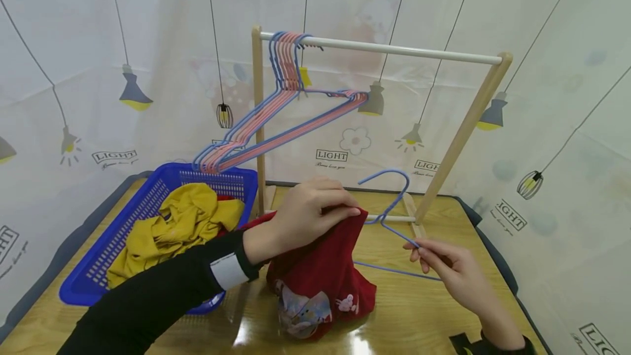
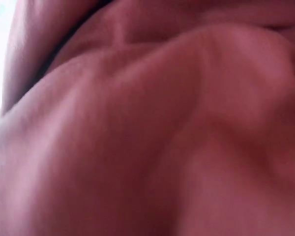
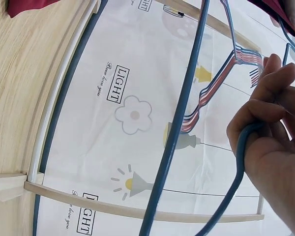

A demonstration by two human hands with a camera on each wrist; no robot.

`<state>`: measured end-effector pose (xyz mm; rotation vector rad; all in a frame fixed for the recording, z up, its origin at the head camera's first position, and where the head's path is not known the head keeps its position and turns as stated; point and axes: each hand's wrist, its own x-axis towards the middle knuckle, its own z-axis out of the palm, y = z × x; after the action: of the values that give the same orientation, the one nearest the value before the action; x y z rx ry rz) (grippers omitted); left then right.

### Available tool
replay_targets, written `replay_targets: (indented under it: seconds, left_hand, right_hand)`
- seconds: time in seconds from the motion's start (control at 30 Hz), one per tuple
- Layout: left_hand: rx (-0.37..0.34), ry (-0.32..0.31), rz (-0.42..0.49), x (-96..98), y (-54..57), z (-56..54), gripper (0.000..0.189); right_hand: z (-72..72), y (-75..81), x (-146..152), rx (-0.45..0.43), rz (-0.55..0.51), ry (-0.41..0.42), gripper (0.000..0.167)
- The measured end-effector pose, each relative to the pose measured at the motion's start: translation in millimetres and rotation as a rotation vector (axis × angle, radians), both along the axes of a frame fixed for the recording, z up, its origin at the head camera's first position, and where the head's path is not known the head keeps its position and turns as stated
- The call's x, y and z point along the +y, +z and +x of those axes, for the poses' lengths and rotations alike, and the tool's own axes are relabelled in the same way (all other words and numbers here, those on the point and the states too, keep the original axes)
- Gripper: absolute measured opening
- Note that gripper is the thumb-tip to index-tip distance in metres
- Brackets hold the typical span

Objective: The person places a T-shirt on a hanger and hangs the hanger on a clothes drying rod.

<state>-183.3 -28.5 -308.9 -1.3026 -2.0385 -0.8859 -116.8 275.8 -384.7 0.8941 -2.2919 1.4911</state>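
My left hand (image 1: 313, 212) pinching red garment (image 1: 322, 270) by edge; my right hand (image 1: 454, 273) pinching blue hanger (image 1: 383, 219). Hanger extending right of garment, long axis running sideways, left end hidden: behind or inside, can't tell.

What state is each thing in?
Left grip: pinching the red garment by an edge
Red garment: draped in folds below the left grip
Right grip: holding the loose blue hanger
Loose blue hanger: off the rail, partly hidden by the red garment
Other hangers: bunched on the rail, bare
Rack: upright
Yellow garment: crumpled in the basket
Basket: upright, holding clothes
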Motion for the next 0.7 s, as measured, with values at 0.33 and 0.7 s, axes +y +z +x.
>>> replay_targets:
  seconds: [0.33, 0.7]
  left_hand:
    - [-0.02, 0.114, -0.031, 11.1, -3.8, 6.0, 0.009]
    - [-0.033, 0.166, -0.106, 11.7, -10.3, 10.5, 0.014]
  right_hand:
    - [-1.3, 0.4, -6, -0.008, 0.026, -0.042, 0.026]
    - [-2.0, -3.2, -10, -0.009, 0.0, -0.072, 0.024]
